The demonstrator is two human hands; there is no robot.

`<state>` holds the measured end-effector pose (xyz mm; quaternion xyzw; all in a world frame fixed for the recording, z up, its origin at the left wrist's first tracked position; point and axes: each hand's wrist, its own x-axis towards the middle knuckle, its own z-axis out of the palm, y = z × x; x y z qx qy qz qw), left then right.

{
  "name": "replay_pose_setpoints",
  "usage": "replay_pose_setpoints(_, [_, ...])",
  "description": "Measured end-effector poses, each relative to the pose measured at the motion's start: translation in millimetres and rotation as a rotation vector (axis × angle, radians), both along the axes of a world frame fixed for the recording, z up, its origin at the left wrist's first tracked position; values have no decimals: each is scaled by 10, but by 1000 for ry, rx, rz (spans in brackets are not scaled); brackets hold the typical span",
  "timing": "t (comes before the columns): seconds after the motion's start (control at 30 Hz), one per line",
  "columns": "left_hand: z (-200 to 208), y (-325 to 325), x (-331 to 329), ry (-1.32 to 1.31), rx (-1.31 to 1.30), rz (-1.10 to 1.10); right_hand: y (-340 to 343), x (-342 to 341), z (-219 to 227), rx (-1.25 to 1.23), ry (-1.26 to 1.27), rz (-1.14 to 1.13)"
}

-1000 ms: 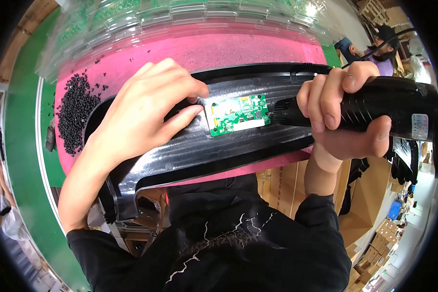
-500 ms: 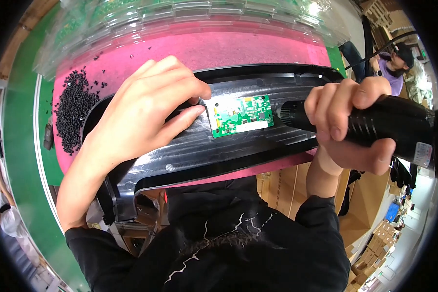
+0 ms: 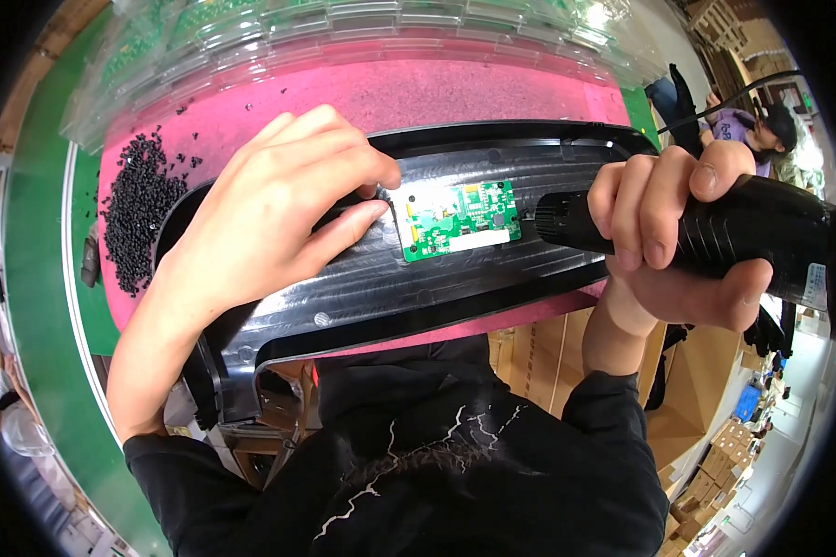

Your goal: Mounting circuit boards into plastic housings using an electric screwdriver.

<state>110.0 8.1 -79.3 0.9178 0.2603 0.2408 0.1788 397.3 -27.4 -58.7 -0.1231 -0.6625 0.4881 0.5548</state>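
A green circuit board point(image 3: 460, 220) with a white connector strip lies inside a long black plastic housing point(image 3: 344, 302). My left hand point(image 3: 293, 204) is at the board's left edge. Its thumb and forefinger come together in a pinch there, and whatever lies between them is too small to make out. My right hand point(image 3: 673, 223) wraps around a black electric screwdriver point(image 3: 752, 227) held nearly level. The screwdriver's nose points left at the right edge of the board; I cannot tell whether its bit touches anything.
A heap of small black screws point(image 3: 139, 218) rests on the pink mat point(image 3: 362, 88) at the left. Stacked clear plastic trays point(image 3: 344, 32) line the far side. Cardboard boxes point(image 3: 539, 362) stand below on the right. Another person point(image 3: 757, 135) is at the far right.
The screwdriver's body and my right hand have shifted slightly right, and the sticker on the tool has turned partly away. My left hand and the board stay nearly where they were.
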Motion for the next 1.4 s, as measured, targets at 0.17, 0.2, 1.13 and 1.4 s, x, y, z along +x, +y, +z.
replay_pose_setpoints(0.17, [-8,-4,-8,5,4,2,-13,-33,-11,-2,4,-22])
replay_pose_setpoints(0.2, [-9,-4,-7,5,3,1,-20,-47,-19,-12,13,-42])
replay_pose_setpoints(1.13, [280,-43,-135,-72,8,63,-97,-465,133,-222,-60,-291])
replay_pose_setpoints(1.4, [526,-150,-576,340,-138,333,-172,-224,573,-592,246,-465])
